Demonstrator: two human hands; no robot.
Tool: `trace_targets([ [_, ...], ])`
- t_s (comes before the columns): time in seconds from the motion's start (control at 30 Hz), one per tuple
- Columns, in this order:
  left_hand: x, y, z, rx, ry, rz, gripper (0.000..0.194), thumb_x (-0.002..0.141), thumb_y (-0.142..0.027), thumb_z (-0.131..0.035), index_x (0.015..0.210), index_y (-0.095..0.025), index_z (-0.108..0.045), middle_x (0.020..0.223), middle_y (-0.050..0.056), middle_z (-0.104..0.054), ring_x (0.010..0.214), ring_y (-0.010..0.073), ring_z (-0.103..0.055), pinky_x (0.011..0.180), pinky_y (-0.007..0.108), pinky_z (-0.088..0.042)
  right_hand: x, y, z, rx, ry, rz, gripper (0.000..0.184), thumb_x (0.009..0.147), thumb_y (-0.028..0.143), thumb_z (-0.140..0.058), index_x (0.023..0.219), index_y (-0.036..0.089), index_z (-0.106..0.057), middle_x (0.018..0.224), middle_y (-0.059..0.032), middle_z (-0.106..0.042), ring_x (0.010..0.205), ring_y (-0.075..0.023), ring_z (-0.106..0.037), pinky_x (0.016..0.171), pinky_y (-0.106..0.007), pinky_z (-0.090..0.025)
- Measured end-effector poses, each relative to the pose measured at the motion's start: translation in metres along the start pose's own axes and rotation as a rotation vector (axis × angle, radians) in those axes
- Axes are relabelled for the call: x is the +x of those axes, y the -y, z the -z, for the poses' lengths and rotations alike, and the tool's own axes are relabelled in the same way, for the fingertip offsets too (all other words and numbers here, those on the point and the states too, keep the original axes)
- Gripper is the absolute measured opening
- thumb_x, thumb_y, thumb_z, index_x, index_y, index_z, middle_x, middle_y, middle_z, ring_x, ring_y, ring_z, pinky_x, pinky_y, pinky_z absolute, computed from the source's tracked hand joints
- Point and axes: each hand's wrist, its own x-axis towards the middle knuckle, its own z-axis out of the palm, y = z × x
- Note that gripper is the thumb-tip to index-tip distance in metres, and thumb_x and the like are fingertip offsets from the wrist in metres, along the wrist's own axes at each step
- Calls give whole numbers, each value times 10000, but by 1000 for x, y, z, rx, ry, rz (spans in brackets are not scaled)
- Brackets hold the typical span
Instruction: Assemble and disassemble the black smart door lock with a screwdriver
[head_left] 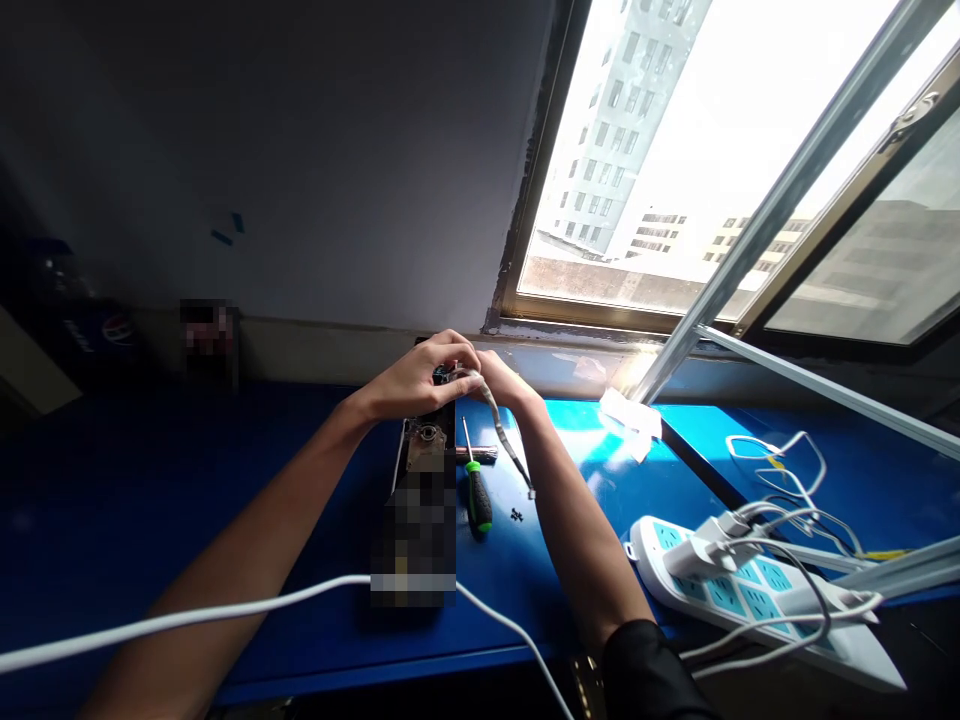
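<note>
A dark, opened device (427, 435) with a bare inner board lies on the blue table, its nearer part blurred out. Over its far end is my left hand (431, 375), fingers curled and thumb closed against a grey cable (491, 405). The cable hangs down to the right and ends in a small connector. My right hand (496, 378) is close against the left one, its fingers hidden behind it. Beside the device lies a green and black screwdriver (478, 497), tip pointing away. Several small black screws (517, 514) are scattered to its right.
A white power strip (720, 585) with plugs and tangled cords occupies the right side. A white cable (225, 610) crosses the foreground. Crumpled white paper (631, 418) lies near the window, and a bottle (97, 325) stands far left. A metal bar (795, 170) slants across the window.
</note>
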Motion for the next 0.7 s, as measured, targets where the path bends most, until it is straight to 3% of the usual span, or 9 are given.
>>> trace_targets([
  [0.1,2,10,-5,20,12,-3,310,965,-499,-650,1087,-234,-757,1395,93,-588,1316,287,-569,1116,398,-476,8,-8,-15,-9,-67,22,169,957,204,-596,1049,173,-734,1057,-75,-773,976,-218,-710,845,-295,-527],
  [0.23,2,40,-7,149,-195,227,442,1032,-536,-480,1229,-225,-723,1442,112,-573,1391,302,-525,1225,437,-391,15,-18,-30,-24,-147,59,184,995,330,-659,1025,153,-698,1066,-53,-726,953,-181,-689,881,-369,-569],
  [0.3,0,56,-6,283,-152,383,434,1003,-481,-504,1316,-235,-677,1452,117,-560,1398,298,-525,1225,413,-392,17,-22,-34,-25,-175,69,263,1009,410,-648,1017,150,-684,1016,-37,-706,887,-163,-677,834,-365,-580],
  [0.47,-11,76,-4,340,17,474,553,867,-431,-667,1390,-255,-629,1291,135,-660,1215,349,-650,1066,452,-523,20,-29,-44,-23,-236,76,360,1005,484,-624,886,150,-688,911,-31,-668,791,-136,-629,767,-296,-532],
  [0.7,-13,75,-6,384,92,478,706,785,-425,-743,1448,-243,-583,1276,145,-645,1188,358,-661,1008,418,-555,21,-21,-55,-58,-270,23,289,1019,406,-641,1164,159,-679,1124,-63,-712,940,-177,-702,842,-374,-611],
])
